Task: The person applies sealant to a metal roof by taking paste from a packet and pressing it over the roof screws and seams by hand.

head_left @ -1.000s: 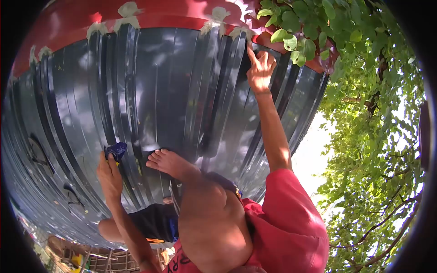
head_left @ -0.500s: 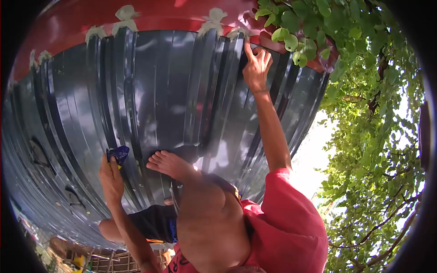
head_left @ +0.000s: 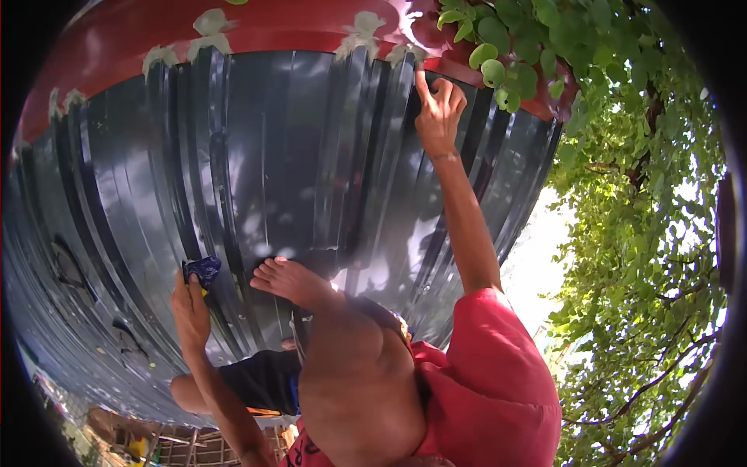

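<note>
My right hand [head_left: 441,117] reaches up to the red metal flashing [head_left: 288,27]. Its index finger is stretched out, touching the whitish sealant [head_left: 406,54] at the top of a roof rib; the other fingers are curled, with nothing visible in them. Low on the left, my left hand [head_left: 191,311] is closed on a crumpled dark blue plastic packet [head_left: 204,269], held just above the dark ribbed roof sheet [head_left: 288,156]. More sealant dabs [head_left: 210,33] cover other rib ends along the flashing. What lies inside the packet is hidden.
My bare foot [head_left: 288,279] rests on the roof between my hands. A pair of flip-flops, one of them a dark sandal [head_left: 128,338], lies on the sheet at left. Leafy branches [head_left: 506,47] overhang the upper right, beyond the roof's right edge [head_left: 537,187].
The view has shifted very slightly. My right index finger stays at the same rib end, and my left hand with the packet has barely moved.
</note>
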Demonstrator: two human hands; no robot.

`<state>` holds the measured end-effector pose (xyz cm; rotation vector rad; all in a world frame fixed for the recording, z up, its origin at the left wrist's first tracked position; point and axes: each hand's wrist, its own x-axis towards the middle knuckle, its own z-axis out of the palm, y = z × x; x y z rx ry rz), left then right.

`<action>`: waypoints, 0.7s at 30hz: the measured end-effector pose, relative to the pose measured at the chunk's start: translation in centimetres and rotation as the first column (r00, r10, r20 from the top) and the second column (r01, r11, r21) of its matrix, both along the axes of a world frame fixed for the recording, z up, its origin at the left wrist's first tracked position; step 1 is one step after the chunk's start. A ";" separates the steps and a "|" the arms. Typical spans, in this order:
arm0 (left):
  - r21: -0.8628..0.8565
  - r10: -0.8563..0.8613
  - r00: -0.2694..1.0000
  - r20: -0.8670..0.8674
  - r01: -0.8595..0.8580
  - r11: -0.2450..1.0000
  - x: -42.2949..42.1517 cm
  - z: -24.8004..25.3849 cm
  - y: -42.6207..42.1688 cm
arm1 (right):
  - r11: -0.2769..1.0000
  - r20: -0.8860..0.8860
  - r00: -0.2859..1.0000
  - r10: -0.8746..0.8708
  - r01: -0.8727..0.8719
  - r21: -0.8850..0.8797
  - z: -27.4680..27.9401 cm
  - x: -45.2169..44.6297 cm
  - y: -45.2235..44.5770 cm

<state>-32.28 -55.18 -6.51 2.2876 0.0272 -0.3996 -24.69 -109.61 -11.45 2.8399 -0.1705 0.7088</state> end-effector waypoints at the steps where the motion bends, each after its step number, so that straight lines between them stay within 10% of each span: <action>1: -0.014 0.001 1.000 0.009 -0.001 1.000 0.0 -0.1 0.1 | 1.000 0.027 1.000 0.004 -0.005 0.016 -0.3 0.3 0.0; 21: -0.062 0.039 0.999 -0.025 -0.040 0.997 -0.1 -0.3 1.7 | 0.983 -0.055 0.998 -0.031 0.040 0.177 0.4 -1.9 0.6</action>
